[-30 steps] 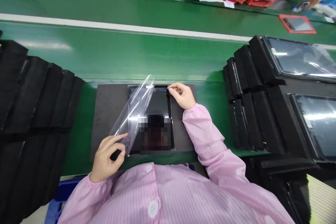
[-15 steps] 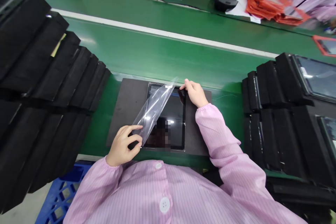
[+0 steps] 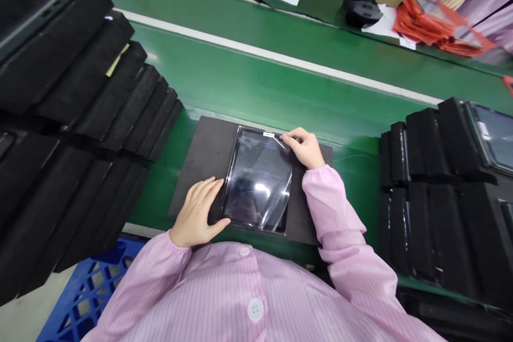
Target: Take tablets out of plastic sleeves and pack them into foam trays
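A clear film (image 3: 262, 187) lies over a tablet (image 3: 240, 171) on a black mat (image 3: 200, 155). The left hand (image 3: 198, 214) rests flat beside it; the right hand (image 3: 306, 147) pinches the film's far corner.

Head-worn view, steeply down, close

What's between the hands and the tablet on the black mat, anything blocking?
Nothing blocks them. Only the clear film lies over the tablet. The left hand rests flat at its near left edge; the right hand pinches the film at the far right corner.
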